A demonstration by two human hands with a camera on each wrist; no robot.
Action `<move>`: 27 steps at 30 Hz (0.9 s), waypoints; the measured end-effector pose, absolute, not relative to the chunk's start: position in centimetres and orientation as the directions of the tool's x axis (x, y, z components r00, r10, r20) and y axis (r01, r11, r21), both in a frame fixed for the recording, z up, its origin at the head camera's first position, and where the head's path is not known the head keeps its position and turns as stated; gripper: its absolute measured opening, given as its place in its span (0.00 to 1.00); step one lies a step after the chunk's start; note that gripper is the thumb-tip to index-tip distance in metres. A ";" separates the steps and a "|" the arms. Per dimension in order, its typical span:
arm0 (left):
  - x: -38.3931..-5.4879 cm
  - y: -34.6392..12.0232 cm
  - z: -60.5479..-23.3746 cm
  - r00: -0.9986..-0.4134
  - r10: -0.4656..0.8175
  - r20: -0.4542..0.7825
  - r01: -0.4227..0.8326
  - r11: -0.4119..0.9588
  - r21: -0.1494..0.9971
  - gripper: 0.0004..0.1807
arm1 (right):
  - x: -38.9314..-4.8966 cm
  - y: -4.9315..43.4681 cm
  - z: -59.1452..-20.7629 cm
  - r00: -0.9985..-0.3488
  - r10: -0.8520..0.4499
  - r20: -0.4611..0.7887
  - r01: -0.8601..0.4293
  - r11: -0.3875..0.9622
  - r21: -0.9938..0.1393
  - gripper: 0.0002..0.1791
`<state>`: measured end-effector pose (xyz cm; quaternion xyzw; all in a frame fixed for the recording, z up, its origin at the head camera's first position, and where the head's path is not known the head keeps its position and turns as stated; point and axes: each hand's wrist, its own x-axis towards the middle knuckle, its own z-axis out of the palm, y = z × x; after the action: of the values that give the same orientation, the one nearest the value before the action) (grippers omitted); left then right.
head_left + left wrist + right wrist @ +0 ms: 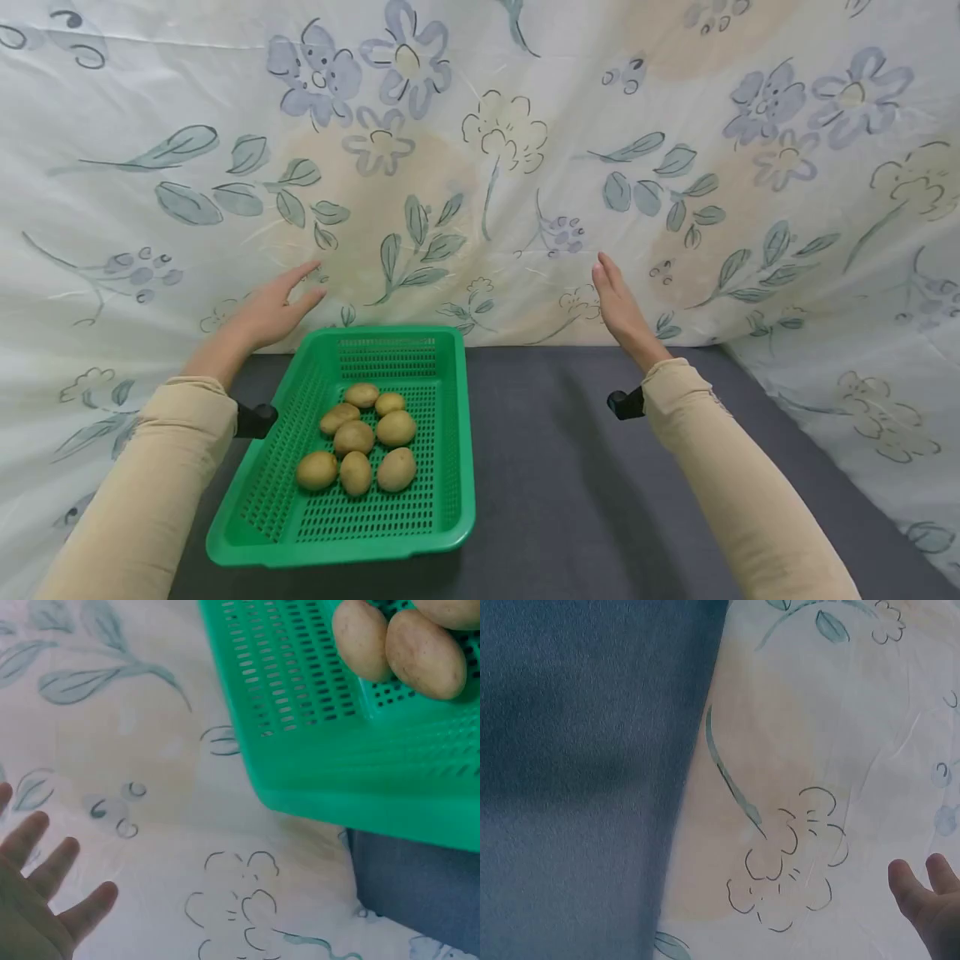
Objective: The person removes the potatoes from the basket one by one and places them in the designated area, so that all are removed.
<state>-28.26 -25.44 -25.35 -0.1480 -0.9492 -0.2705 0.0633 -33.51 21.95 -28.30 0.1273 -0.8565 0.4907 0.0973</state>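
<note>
A green plastic basket (467, 450) with slotted walls sits on the left part of the dark table. Several potatoes (353, 437) lie in it, mostly toward its middle. My left hand (273, 310) hovers past the basket's far left corner, fingers extended and holding nothing. In the left wrist view that hand (34, 892) has its fingers spread, apart from the basket (315, 806). My right hand (621, 308) is raised over the table's far edge at the right, fingers straight, nothing in it. Only some fingertips of the right hand (930, 900) show in the right wrist view.
The dark grey table (540, 467) stretches to the right of the basket. A floral curtain (525, 208) hangs behind the table and along its sides. Each forearm, in a beige sleeve (735, 475), carries a small black wrist mount (626, 405).
</note>
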 end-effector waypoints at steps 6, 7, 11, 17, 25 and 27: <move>-26.4 -27.4 -25.4 -0.958 0.224 0.178 0.285 0.799 0.530 0.36 | -32.9 21.9 -28.9 -0.959 -0.113 0.262 -0.284 0.301 -0.910 0.37; -26.1 -27.8 -25.5 -0.959 0.224 0.173 0.282 0.795 0.536 0.36 | -32.8 21.9 -29.0 -0.962 -0.112 0.251 -0.273 0.275 -0.922 0.37; -24.9 -29.2 -26.1 -0.954 0.242 0.176 0.299 0.768 0.566 0.36 | -32.2 22.0 -29.5 -0.971 -0.112 0.211 -0.230 0.196 -0.953 0.36; -23.4 -30.5 -28.4 -0.956 0.237 0.174 0.294 0.755 0.587 0.34 | -31.4 22.1 -30.5 -0.967 -0.150 0.205 -0.223 0.110 -0.969 0.37; -21.1 -31.1 -31.9 -0.963 0.223 0.148 0.266 0.729 0.631 0.34 | -30.7 22.2 -31.8 -0.959 -0.192 0.210 -0.225 0.063 -0.972 0.38; -20.5 -31.3 -32.6 -0.965 0.225 0.137 0.258 0.701 0.665 0.34 | -30.5 22.1 -32.1 -0.957 -0.206 0.203 -0.219 0.056 -0.974 0.38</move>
<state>-20.53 -31.32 -32.62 -0.1310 -0.9220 -0.3638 0.0227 -30.54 22.11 -32.10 0.1461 -0.7265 0.6714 0.0049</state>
